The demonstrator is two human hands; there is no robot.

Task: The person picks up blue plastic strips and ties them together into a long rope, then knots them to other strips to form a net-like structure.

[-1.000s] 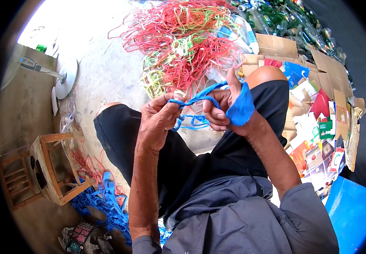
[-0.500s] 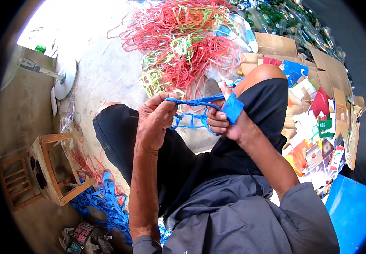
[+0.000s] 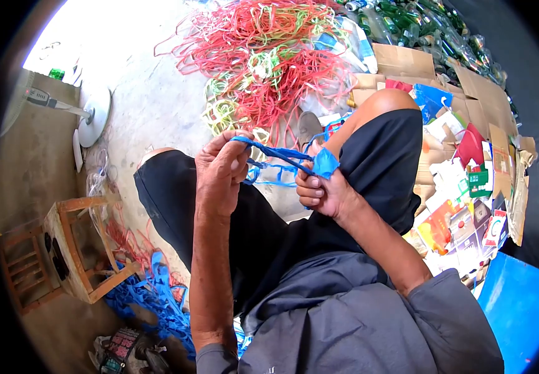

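Note:
A twisted blue strip is stretched between my two hands, above my lap. My left hand pinches one end of it, thumb against the curled fingers. The fingers of my right hand are wrapped round the other end, and a flat blue flap stands out over the thumb side. Looser blue strands hang below the taut part, between the hands. One thin strand runs up from my right hand beside the knee.
Ahead lies a heap of red and green strapping. Glass bottles and flattened cardboard lie to the right, with a blue panel nearer. At left are a wooden stool, a fan base and a blue strip pile.
Both hands have shifted slightly left, the left one also a little higher and the right one lower. My right thumb, raised before, is now folded in, and the blue flap has moved down.

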